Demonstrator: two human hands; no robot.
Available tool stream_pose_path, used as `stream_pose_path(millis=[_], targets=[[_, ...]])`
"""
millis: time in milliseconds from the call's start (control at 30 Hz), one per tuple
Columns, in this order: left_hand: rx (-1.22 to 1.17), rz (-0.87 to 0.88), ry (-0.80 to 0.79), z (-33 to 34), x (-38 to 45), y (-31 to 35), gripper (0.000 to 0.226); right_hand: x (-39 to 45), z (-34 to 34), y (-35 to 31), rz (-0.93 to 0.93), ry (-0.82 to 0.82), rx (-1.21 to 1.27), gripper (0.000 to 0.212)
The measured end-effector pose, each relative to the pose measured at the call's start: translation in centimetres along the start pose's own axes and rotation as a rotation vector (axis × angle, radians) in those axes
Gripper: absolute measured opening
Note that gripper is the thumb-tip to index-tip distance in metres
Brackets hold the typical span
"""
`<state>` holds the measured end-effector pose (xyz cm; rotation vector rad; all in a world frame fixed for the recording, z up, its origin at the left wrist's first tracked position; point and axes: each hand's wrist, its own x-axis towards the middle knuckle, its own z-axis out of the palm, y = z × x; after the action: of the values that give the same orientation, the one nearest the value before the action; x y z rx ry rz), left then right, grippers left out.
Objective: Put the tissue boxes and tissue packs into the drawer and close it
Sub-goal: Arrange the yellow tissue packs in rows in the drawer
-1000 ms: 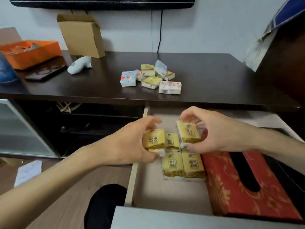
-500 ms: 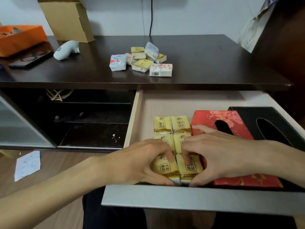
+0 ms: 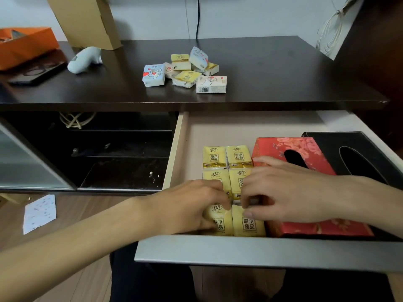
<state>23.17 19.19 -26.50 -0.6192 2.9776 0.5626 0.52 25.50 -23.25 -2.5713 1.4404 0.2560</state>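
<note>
The drawer [image 3: 261,251] stands pulled out under the dark tabletop [image 3: 283,73]. Inside lie a red tissue box [image 3: 272,149], a black tissue box [image 3: 327,142] to its right, and yellow tissue packs in two columns [image 3: 214,156]. My left hand [image 3: 189,205] curls around the front left yellow pack [image 3: 220,223]. The fingertips and thumb of my right hand [image 3: 290,192] pinch the top edge of the front right yellow pack [image 3: 248,225]. Both packs lie against the drawer front. Several loose tissue packs [image 3: 185,70] sit in a pile on the tabletop.
On the tabletop's left are a cardboard box [image 3: 87,18], an orange box [image 3: 24,44], a white object [image 3: 85,58] and a flat black item [image 3: 37,73]. An open dark shelf [image 3: 109,149] is left of the drawer. A paper sheet [image 3: 39,212] lies on the floor.
Both hands carried two yellow packs from mid-drawer down to the front row and set them against the drawer front. My view tilted down toward the drawer.
</note>
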Motion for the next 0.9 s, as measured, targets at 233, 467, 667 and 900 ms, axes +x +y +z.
stream_pose_path(millis=[233, 467, 667, 900], targets=[[0.015, -0.038, 0.185, -2.0, 1.0, -2.0, 0.050, 2.6, -2.3, 3.0, 0.161, 0.280, 0.000, 0.028], [0.199, -0.220, -0.023, -2.6, 3.5, -3.6, 0.070, 6.3, -1.8, 4.0, 0.316, -0.004, -0.132, 0.019], [0.143, -0.169, -0.011, -2.3, 3.3, -3.6, 0.051, 5.7, -1.2, 4.6, 0.320, 0.083, -0.027, 0.028], [0.111, -0.149, 0.033, -2.4, 3.3, -3.9, 0.040, 5.9, -1.2, 4.7, 0.321, 0.087, 0.025, 0.028]])
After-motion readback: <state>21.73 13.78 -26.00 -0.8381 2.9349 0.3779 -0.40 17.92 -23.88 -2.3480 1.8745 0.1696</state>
